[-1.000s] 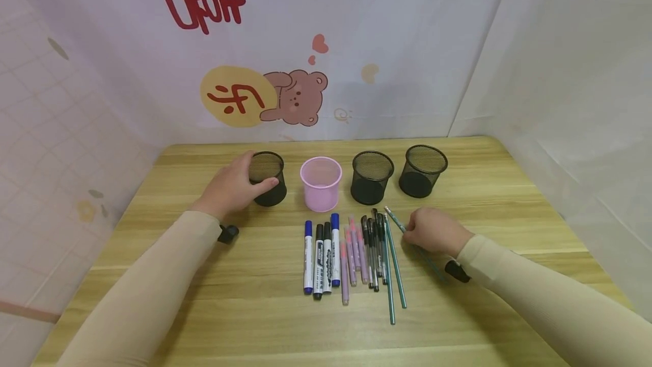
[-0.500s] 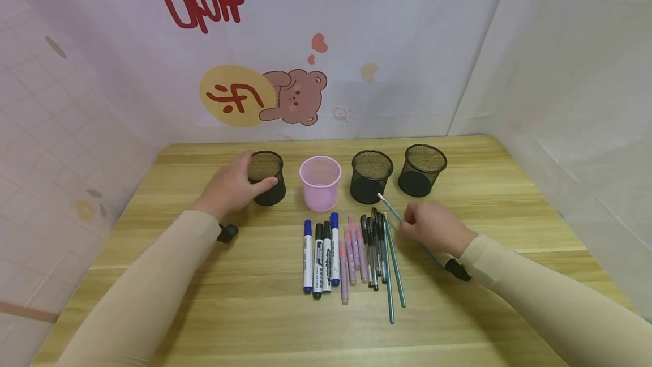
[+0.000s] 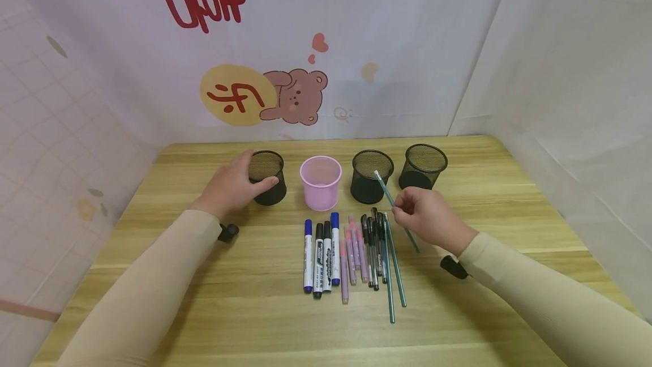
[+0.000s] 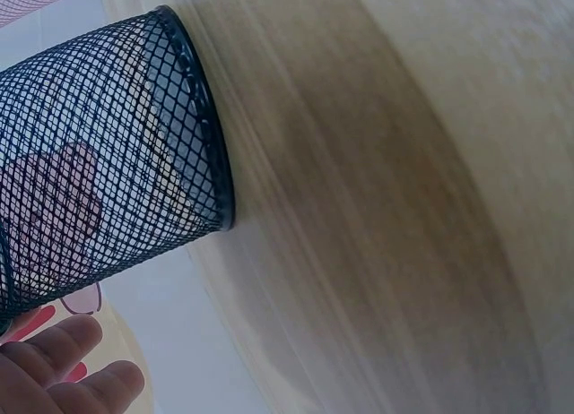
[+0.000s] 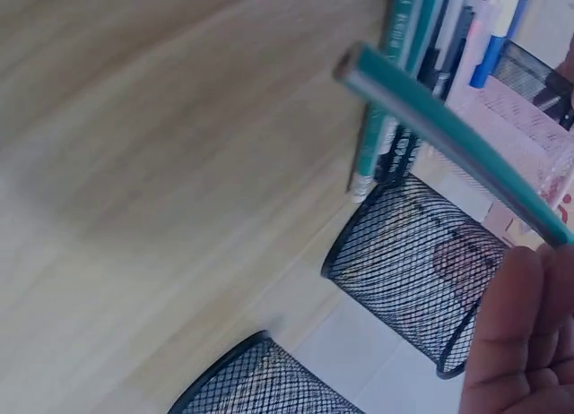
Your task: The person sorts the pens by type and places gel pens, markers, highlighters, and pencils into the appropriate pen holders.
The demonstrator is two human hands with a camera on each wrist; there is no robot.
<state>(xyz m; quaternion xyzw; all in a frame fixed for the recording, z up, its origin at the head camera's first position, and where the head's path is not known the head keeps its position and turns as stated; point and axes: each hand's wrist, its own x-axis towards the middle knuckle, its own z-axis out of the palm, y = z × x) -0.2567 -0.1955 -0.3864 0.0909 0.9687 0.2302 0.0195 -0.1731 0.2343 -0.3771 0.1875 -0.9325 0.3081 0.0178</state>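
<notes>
My right hand [image 3: 433, 217] pinches a green pencil [image 3: 385, 190], its white eraser end up and tilted towards the third holder, a black mesh one [image 3: 368, 188]. In the head view that end overlaps this holder's rim; in the right wrist view the pencil's other end [image 5: 448, 141] is off the table. At the left, my left hand [image 3: 229, 186] holds the leftmost black mesh pen holder [image 3: 271, 190] near its rim, thumb across the front. Two more green pencils [image 3: 397, 271] lie on the table beside several black gel pens [image 3: 374, 254].
Between the black holders stands a pink pen holder [image 3: 321, 194]; another black mesh holder [image 3: 420, 171] is at the far right. Several whiteboard markers [image 3: 319, 259] and pink-purple highlighters [image 3: 352, 256] lie in a row on the wooden table [image 3: 244, 310]. Cloth walls [image 3: 407, 27] enclose the table.
My right hand has lifted the pencil off the table and moved it away from me, bringing the eraser end up to the third holder. My left hand has stayed in place.
</notes>
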